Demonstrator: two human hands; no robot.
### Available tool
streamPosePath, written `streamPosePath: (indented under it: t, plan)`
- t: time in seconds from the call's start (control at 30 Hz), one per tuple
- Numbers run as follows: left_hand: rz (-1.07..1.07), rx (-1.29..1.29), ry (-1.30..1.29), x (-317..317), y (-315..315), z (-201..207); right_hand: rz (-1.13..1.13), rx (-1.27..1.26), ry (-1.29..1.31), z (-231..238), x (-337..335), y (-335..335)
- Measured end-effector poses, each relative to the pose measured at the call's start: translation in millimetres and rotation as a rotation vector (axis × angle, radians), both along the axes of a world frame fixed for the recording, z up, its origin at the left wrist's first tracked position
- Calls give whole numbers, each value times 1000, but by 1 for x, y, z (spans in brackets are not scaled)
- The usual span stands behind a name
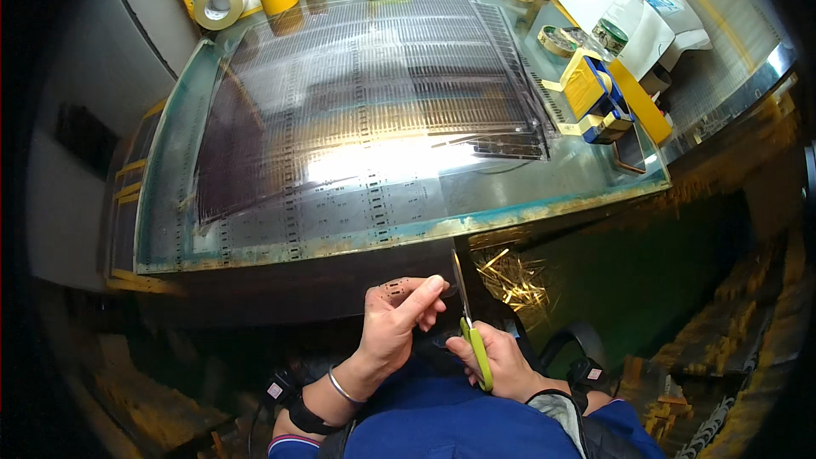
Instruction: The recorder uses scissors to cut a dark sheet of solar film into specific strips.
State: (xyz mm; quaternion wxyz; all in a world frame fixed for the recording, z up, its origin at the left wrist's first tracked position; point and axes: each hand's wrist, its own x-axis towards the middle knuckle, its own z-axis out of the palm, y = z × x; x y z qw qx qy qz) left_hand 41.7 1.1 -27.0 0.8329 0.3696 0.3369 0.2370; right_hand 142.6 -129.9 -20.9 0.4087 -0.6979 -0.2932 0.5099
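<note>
My left hand (393,327) is closed in a pinch in front of the table's near edge. In it is a small piece of clear film (394,290) with black printed marks, lying across the fingers; part of it is hidden by them. Just to the right, my right hand (503,365) is wrapped round the green handles of a pair of scissors (478,355). The blades point up and away from me, close beside the left fingertips. Whether the blades touch the film I cannot tell.
Dark patterned film sheets (357,110) cover much of the glass tabletop (544,187). A tape dispenser (595,98) stands at the right, tape rolls (218,7) at the back left. Thin yellowish strips (514,280) lie heaped below the table's near edge.
</note>
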Motion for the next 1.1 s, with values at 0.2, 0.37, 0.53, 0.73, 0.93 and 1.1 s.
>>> streamPosePath:
  t: [0.2, 0.37, 0.53, 0.73, 0.93, 1.1]
  plan:
    - [-113, -4, 57, -5, -2, 8, -40, 42, -11, -5, -1, 2]
    - [-123, -38, 60, -8, -4, 5, -66, 59, 42, -6, -2, 2]
    - [-156, -27, 69, -12, -4, 4, -18, 0, -28, -1, -2, 2]
    - [-191, -31, 36, -16, -5, 0, -20, -47, 86, 4, -1, 3]
    - [-252, -14, 72, -15, -18, 6, -64, 126, 1, -16, 1, -1]
    - [-275, -2, 84, -16, -19, 5, -81, -24, 141, -3, 4, 1]
